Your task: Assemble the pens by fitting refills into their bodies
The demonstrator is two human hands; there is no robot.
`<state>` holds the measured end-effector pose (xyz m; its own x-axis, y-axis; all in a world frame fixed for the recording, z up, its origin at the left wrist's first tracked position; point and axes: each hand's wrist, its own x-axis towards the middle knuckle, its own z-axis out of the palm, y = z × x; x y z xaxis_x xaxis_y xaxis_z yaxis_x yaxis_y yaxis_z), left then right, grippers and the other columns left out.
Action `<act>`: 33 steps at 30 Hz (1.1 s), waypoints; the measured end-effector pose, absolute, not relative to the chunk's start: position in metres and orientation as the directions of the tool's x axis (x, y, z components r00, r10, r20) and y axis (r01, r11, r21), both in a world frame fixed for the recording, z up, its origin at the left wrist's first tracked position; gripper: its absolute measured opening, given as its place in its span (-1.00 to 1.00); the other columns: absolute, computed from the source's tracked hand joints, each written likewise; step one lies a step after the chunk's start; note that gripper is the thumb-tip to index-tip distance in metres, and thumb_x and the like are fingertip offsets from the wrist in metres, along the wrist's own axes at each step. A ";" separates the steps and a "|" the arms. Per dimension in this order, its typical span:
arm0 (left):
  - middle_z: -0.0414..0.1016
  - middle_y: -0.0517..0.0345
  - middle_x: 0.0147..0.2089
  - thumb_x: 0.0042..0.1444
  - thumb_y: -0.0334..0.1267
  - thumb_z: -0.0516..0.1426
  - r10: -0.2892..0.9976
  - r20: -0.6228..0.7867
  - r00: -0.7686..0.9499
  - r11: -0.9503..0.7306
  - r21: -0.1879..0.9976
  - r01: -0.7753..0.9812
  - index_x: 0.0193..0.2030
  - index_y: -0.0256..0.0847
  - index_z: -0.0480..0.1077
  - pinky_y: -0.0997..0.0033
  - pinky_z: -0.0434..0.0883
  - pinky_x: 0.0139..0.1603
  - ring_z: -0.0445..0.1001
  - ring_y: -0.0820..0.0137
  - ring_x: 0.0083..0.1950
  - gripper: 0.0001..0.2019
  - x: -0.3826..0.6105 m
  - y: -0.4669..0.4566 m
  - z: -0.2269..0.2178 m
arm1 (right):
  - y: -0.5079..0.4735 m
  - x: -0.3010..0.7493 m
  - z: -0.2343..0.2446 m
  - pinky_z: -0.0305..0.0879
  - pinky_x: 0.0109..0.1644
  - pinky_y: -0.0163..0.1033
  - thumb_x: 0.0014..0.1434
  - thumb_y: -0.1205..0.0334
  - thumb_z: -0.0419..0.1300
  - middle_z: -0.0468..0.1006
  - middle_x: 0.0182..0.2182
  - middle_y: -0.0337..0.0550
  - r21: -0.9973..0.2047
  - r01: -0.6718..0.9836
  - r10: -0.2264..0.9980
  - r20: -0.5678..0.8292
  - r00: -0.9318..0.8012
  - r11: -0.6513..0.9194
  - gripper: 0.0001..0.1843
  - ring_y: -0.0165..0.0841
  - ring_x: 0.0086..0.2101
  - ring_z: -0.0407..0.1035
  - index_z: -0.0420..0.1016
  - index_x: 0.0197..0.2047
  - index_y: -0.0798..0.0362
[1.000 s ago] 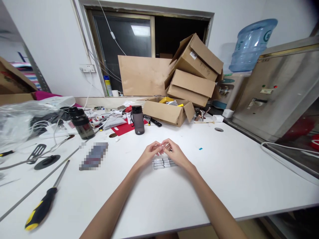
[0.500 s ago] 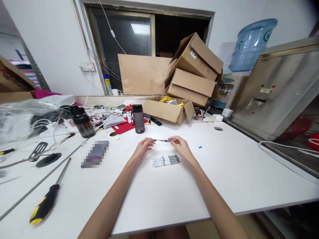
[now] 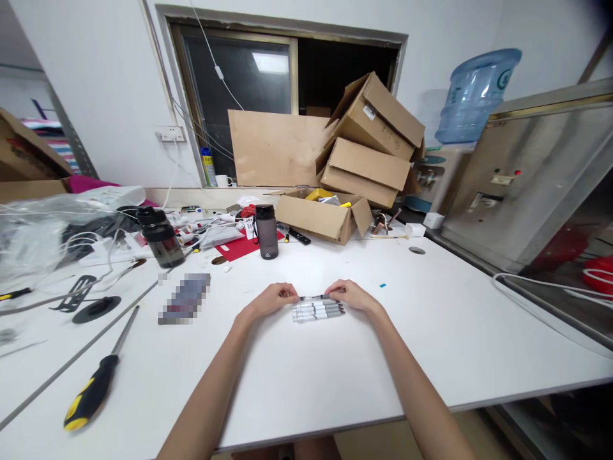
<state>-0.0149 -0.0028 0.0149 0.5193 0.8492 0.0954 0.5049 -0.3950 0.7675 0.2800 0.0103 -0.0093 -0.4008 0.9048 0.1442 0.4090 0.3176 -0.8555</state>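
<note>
Between my two hands lies a slim pen (image 3: 313, 298), dark in part, held level by its ends. My left hand (image 3: 278, 296) pinches the left end, and my right hand (image 3: 348, 293) grips the grey right end. Right below it on the white table, on my side, several white and grey pens (image 3: 317, 312) lie side by side in a row. The held pen is just at the far edge of that row; whether it touches the table I cannot tell.
Behind the hands stand a dark bottle (image 3: 267, 231) and an open cardboard box (image 3: 316, 217). At the left are a screwdriver (image 3: 103, 377), a blurred-out flat object (image 3: 186, 299), another bottle (image 3: 161, 237) and tangled cables. A small blue scrap (image 3: 382, 285) lies to the right on the table (image 3: 469, 332).
Both hands have come nearer to me with the pen, down to the far side of the row. The row has not visibly moved. The view has shifted slightly.
</note>
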 end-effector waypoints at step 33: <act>0.59 0.09 -0.17 0.29 -0.07 0.00 0.896 0.214 0.389 -0.408 0.742 0.532 -0.16 -0.17 0.51 0.31 0.38 -0.04 0.50 0.25 -0.15 -0.68 0.002 -0.003 0.005 | 0.003 0.263 -0.005 0.34 -0.14 -0.23 0.17 0.24 0.10 0.67 -0.21 -0.08 -0.843 0.456 0.936 0.144 -0.322 0.286 -0.70 -0.24 -0.22 0.50 0.67 -0.21 0.07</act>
<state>0.0017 -0.0029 0.0045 0.3885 0.8962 0.2140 0.5316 -0.4078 0.7424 0.2630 0.0025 -0.0052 -0.3220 0.9358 0.1436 0.4563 0.2863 -0.8425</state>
